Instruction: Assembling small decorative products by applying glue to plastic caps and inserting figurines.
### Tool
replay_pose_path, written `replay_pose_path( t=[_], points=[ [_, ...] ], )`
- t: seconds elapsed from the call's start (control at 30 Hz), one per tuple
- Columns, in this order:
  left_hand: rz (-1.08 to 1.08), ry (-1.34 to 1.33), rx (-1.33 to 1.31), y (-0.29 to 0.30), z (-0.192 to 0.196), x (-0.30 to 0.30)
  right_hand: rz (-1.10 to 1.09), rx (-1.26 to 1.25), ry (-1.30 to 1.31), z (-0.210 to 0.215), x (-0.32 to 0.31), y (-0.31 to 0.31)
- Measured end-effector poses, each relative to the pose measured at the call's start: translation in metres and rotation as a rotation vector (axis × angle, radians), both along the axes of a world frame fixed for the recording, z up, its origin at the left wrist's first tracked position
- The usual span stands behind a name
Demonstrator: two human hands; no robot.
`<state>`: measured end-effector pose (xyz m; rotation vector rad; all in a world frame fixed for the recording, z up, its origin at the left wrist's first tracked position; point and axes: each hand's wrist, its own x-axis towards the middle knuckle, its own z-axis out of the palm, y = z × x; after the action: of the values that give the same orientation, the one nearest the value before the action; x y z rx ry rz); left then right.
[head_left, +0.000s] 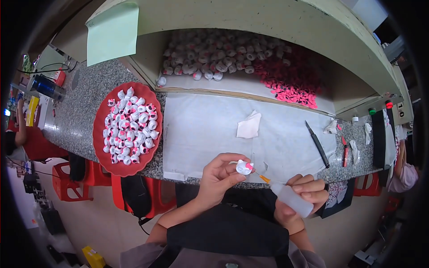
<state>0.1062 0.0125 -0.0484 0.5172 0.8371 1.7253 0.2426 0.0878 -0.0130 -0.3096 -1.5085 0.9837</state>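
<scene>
Between the thumb and fingers of my left hand (217, 179) is a small white figurine head (244, 167) with a pink patch on its right side. My right hand (308, 192) grips a translucent white squeeze bottle (292, 200), tilted toward the figurine head. Its orange nozzle (264, 178) ends in a thin tip close to the pink patch; whether they touch I cannot tell. Both hands are just off the near edge of the worktop, in front of a white paper sheet (201, 129). A crumpled piece of white paper (249, 125) lies on that sheet.
A red scalloped plate (99, 134) at left bears many white-and-pink pieces. Under the shelf are piles of white pieces (214, 58) and pink pieces (292, 87). A black craft knife (318, 145) and a red tube (345, 154) lie at right. Other people sit at both sides.
</scene>
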Motion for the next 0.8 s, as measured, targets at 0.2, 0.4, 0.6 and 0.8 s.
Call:
replay_pose_path(
  t=[0.2, 0.4, 0.6, 0.8],
  points=[
    [0.015, -0.005, 0.053, 0.0030, -0.0028, -0.0023, 0.172, 0.186, -0.110, -0.0035, 0.0043, 0.0032],
    [-0.002, 0.007, 0.086, 0.0018, -0.0058, -0.0044, 0.217, 0.186, -0.197, -0.0019, 0.0027, 0.0017],
    [-0.021, -0.019, -0.005, 0.0020, -0.0024, -0.0045, 0.250, 0.080, -0.132, -0.0044, 0.0060, -0.0018],
    [-0.006, -0.009, -0.007, 0.0019, -0.0049, -0.0039, 0.217, 0.178, -0.235, -0.0026, 0.0033, 0.0005]
  ],
)
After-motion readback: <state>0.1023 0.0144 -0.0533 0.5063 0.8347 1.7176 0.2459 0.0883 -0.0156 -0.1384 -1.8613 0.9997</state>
